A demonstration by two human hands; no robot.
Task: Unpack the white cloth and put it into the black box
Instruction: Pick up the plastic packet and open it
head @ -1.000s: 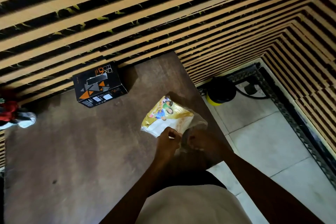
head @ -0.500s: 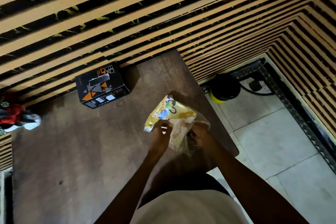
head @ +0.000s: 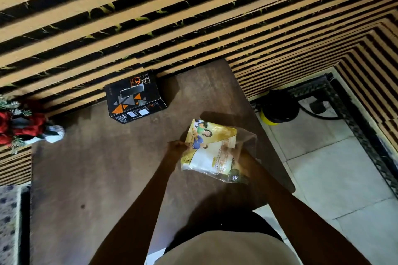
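A clear plastic packet [head: 210, 148] with a yellow printed insert and the folded white cloth [head: 202, 159] inside is held up over the brown table [head: 97, 178]. My left hand [head: 176, 148] pinches the packet's left edge. My right hand [head: 244, 161] grips its right side through the loose plastic and is partly hidden by it. The black box [head: 134, 97], with orange triangles and a strip of grey tape on its lid, lies closed at the table's far edge by the wall, apart from both hands.
A slatted tan and black wall runs behind the table. A red flower ornament with a white base [head: 28, 129] sits at the table's left edge. On the tiled floor to the right stands a black and yellow round object [head: 277, 109] with a cable.
Both hands have lifted and turned the packet, so its white lower part faces me more. The right hand has shifted from the packet's near end to its right side.
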